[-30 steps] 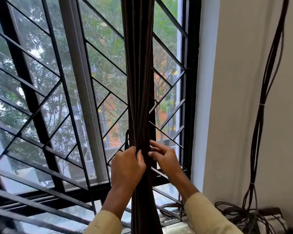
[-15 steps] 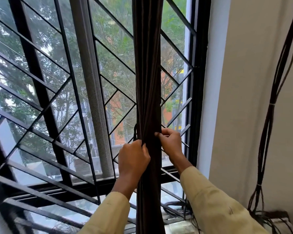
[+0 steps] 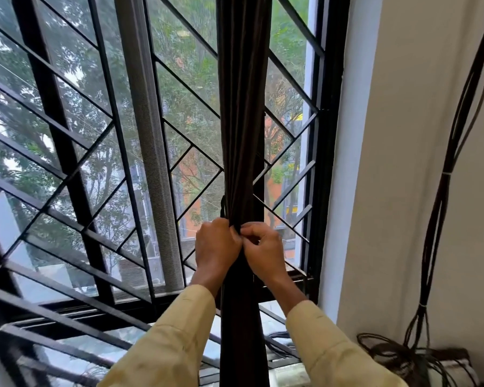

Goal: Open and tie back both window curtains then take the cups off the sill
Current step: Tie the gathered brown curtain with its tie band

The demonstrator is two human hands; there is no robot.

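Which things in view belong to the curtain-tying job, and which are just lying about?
Job: gathered dark curtain, gripped by the left hand and pinched by the right hand; no cups in view.
Lying about: cable bundle on the wall, coiled cables below it, window grille.
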